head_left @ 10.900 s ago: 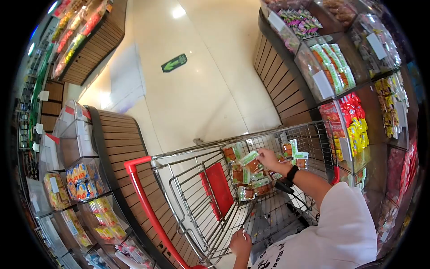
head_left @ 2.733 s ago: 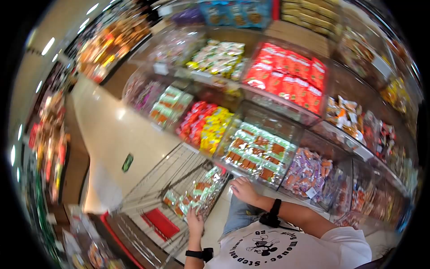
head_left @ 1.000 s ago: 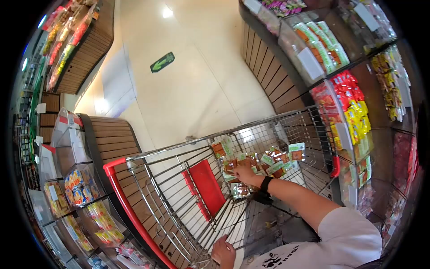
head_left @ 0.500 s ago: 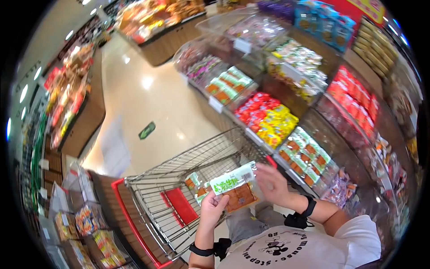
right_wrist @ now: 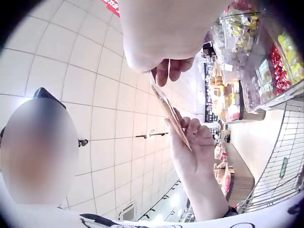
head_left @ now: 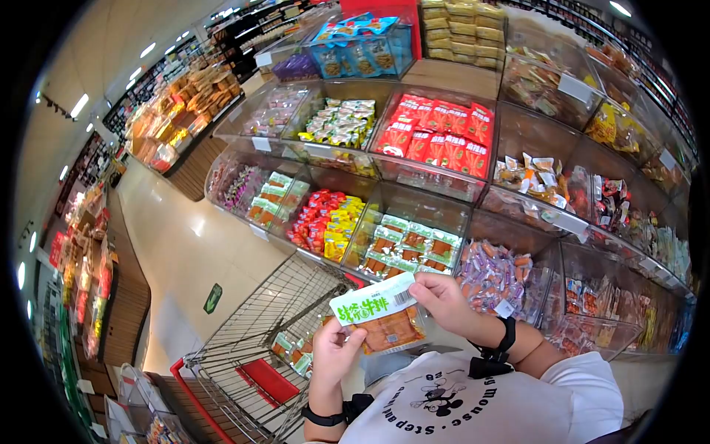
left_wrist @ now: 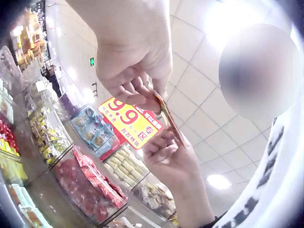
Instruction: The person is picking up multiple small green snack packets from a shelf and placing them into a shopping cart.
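In the head view, a flat clear packet of brown snack slabs (head_left: 384,325) with a white and green label is held up in front of the shirt. My left hand (head_left: 336,354) pinches its lower left corner, thumb on the near face. At the upper right corner, my right hand (head_left: 447,305) pinches the label's edge. Both wrist views show the packet (left_wrist: 170,121) edge-on between the two hands. Behind and below it, more packets of the same kind (head_left: 296,354) lie in the wire shopping cart (head_left: 240,337), partly hidden by my left hand and the held packet.
Tiered clear bins stand ahead, with red packets (head_left: 436,137), red and yellow packets (head_left: 325,222), matching brown snack packets (head_left: 410,248) and purple-wrapped sweets (head_left: 495,274). The cart's red handle (head_left: 196,399) is at lower left. An aisle floor (head_left: 174,229) runs along the left.
A second ago my right hand was down among the packets in the cart. Then a packet came up in my left hand; now my right hand grips it too. The head view has turned toward the bins.
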Tool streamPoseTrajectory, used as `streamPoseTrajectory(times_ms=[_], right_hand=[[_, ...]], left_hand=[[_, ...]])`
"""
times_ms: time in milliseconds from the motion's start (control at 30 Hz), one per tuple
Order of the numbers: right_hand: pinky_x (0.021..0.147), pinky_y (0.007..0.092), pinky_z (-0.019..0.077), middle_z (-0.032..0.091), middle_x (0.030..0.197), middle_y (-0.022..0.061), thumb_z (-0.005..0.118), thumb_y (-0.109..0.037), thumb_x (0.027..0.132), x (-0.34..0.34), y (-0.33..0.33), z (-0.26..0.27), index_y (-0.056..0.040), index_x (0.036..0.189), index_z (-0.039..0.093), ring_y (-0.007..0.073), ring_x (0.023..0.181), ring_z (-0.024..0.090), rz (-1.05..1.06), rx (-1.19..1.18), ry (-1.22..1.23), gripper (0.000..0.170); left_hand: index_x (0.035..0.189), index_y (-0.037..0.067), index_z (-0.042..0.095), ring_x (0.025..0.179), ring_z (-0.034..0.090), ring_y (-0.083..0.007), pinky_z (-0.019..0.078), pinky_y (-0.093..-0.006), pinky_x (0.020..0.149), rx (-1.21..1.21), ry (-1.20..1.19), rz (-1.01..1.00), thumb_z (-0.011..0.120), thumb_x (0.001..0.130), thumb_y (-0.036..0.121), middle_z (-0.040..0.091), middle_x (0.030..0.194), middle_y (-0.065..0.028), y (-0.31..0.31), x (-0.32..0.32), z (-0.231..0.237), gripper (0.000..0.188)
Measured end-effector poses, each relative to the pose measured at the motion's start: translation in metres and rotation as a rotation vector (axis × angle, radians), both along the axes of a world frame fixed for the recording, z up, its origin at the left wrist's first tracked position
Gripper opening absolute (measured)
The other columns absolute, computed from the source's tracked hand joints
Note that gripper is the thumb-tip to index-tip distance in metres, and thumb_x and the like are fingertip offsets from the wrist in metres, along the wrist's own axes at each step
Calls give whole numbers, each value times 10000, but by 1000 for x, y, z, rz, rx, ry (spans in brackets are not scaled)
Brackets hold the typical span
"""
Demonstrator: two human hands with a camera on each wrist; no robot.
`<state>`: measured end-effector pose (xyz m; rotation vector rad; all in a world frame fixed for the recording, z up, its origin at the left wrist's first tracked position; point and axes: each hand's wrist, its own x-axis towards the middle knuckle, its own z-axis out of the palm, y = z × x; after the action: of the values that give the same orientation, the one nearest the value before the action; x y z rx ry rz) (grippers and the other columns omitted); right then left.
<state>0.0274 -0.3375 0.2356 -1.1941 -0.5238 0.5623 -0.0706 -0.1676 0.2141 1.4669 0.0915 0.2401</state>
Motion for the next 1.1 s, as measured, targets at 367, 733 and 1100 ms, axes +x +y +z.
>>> streamPoseTrajectory(times_ms=[367, 733, 1100], right_hand=[[502, 156, 411, 513, 777, 6, 519, -182, 769, 18, 5, -121, -58, 1024, 447, 65, 545, 480, 119, -31, 557, 292], [458, 206, 369, 507, 688, -8, 550, -197, 750, 115, 8, -280, -56, 874, 518, 66, 520, 444, -708, -143, 702, 191], [521, 329, 396, 525, 623, 80, 603, -294, 681, 195, 40, -364, -14, 790, 513, 189, 574, 508, -729, -936, 573, 313]], left_hand=[[715, 73, 432, 450, 396, -126, 329, -235, 455, -1326, 556, -545, 333, 801, 366, 411, 528, -6, -38, 79, -130, 322], [883, 34, 462, 812, 526, -186, 431, -266, 656, 163, 751, -546, 409, 792, 134, 537, 892, -83, 0, 167, -209, 145], [1211, 174, 297, 1161, 187, -340, 295, -415, 877, 1391, 493, -800, 533, 699, 289, 172, 1287, -125, 33, 287, -317, 575]])
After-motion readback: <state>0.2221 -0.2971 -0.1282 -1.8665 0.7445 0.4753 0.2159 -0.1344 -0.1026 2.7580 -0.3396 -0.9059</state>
